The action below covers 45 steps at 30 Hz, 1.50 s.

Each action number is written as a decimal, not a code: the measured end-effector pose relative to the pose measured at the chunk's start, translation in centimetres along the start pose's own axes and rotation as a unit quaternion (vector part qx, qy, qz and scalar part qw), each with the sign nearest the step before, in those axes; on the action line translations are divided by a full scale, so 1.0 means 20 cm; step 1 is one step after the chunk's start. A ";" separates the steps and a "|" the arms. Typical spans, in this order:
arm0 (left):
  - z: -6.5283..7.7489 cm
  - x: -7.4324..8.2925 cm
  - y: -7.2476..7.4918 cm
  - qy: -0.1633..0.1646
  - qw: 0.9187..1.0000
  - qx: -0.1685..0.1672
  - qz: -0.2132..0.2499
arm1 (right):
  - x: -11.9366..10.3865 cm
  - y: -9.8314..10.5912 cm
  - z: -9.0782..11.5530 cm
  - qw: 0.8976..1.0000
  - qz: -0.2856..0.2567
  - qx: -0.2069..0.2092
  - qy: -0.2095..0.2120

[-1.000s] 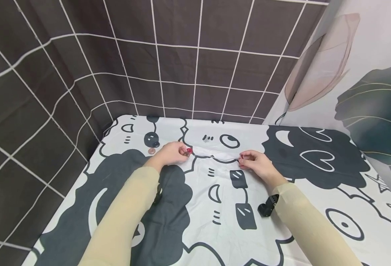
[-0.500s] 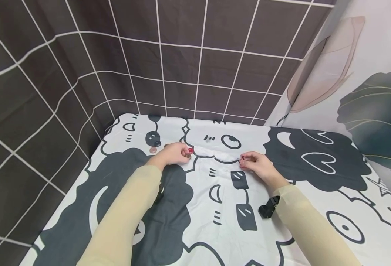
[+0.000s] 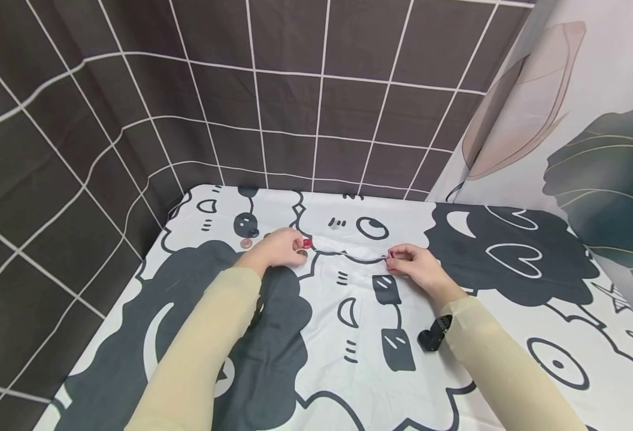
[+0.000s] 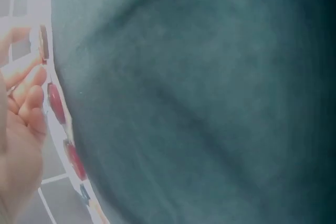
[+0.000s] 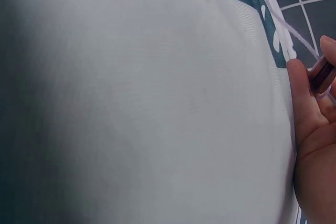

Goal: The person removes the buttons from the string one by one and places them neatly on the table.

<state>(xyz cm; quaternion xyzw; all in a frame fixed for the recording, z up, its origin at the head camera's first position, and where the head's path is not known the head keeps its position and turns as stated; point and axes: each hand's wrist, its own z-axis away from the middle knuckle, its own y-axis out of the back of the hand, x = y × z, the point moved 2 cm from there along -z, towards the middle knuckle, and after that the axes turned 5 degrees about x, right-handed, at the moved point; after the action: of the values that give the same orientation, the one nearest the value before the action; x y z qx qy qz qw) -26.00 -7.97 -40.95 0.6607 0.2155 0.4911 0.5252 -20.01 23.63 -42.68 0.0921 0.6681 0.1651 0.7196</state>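
Note:
My left hand [image 3: 282,248] is over the patterned cloth, its thumb and forefinger tips at a small brown disc [image 4: 43,43], held on edge. A small shiny red piece [image 3: 306,243] shows right at those fingertips. In the left wrist view, two red discs [image 4: 56,102] lie along the cloth beside the curled fingers. To the right, my right hand [image 3: 414,266] pinches a small dark red disc [image 5: 321,77] between thumb and fingers. A thin pale string [image 5: 294,30] runs to that disc over the cloth's edge. Its far end is hidden.
The black and white cartoon cloth [image 3: 359,389] covers the surface. A pinkish brown disc [image 3: 246,243] lies left of the left hand. A dark grid-patterned curtain [image 3: 289,108] stands behind, with a leaf-print curtain [image 3: 607,149] at right. A black wrist camera [image 3: 433,335] sits under the right sleeve.
The left finger and thumb have parted slightly, so the red piece shows more and the brown disc sits lower. My right hand keeps its place. The head view shifts a little.

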 end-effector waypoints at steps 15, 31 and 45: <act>-0.06 0.08 0.02 0.027 0.998 0.005 0.062 | 0.01 0.00 -0.01 1.000 0.002 0.004 -0.003; -0.08 0.14 0.02 0.008 0.998 0.004 0.066 | 0.01 0.00 -0.02 1.000 -0.016 0.001 -0.001; -0.12 0.17 -0.01 0.012 0.995 -0.006 0.102 | 0.01 -0.02 -0.01 1.000 -0.014 -0.001 0.010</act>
<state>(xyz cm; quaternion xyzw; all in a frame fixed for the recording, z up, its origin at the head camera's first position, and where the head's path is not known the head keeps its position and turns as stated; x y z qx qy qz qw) -26.51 -4.03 -39.87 0.6701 0.1503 0.5510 0.4740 -20.24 23.31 -42.98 0.0804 0.6767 0.1563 0.7150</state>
